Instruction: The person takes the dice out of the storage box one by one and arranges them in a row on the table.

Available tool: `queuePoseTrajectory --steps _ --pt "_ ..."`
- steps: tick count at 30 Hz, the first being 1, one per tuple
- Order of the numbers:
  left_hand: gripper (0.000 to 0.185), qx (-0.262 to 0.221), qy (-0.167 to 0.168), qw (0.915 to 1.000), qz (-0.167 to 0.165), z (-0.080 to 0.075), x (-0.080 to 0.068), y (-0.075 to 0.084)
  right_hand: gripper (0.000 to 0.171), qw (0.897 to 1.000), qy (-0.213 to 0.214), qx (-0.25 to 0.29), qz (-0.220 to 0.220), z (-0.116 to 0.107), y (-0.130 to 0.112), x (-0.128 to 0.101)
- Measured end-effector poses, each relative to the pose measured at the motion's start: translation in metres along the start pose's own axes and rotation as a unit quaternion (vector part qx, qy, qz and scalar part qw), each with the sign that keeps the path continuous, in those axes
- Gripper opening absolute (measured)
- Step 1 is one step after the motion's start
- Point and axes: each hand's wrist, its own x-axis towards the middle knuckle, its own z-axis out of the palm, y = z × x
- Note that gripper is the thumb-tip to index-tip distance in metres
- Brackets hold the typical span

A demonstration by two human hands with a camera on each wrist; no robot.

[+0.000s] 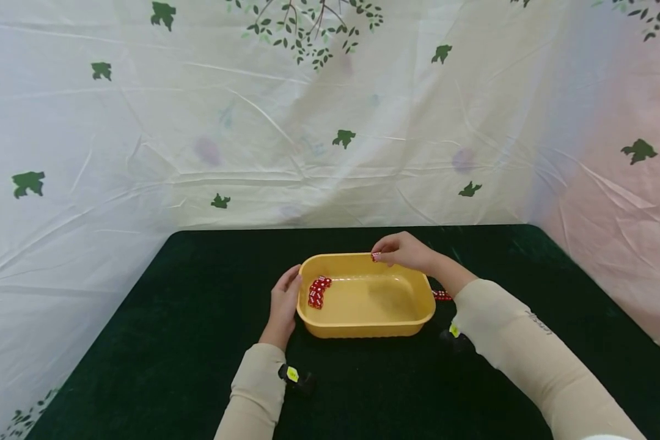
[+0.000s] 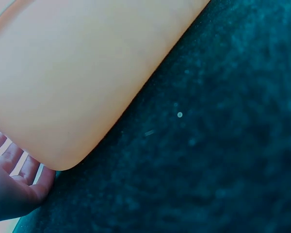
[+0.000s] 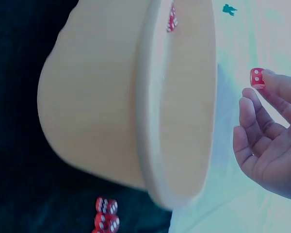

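Right hand (image 1: 407, 250) pinches die (image 3: 255, 77) — seemingly above tub (image 1: 363, 330).

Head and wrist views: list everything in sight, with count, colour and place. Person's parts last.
Tabletop: one, dark green, beneath the tub
Tub: one, yellow, on the tabletop
Dice in the tub: several, exact count unclear, red with white pips, at its left end
Dice outside: several, exact count unclear, red with white pips, beside its right end
Held die: one, red with white pips, pinched in the right hand
Backdrop: whitish, pinkish at right, green prints, behind the tabletop
Wrist devices: two, black with yellow tags, one per wrist
Sleeves: two, cream, on both arms
Hands: two; left hand against the tub's left end
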Motion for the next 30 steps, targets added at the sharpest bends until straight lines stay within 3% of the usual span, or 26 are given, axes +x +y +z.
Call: queuePoseTrajectory --steps 6,17,30 --pt "0.033 0.003 -0.001 1.0 0.001 0.001 0.0 0.0 0.024 1.0 0.018 -0.005 -0.008 -0.018 0.008 -0.014" --pt "0.033 0.01 0.001 0.9999 -0.002 0.001 -0.003 -0.001 0.033 0.998 0.057 -0.01 0.015 -0.046 0.027 -0.042" --pt "0.034 0.008 0.001 1.0 -0.006 0.001 -0.005 0.001 0.038 0.995 0.092 0.018 0.046 -0.06 0.064 -0.072"
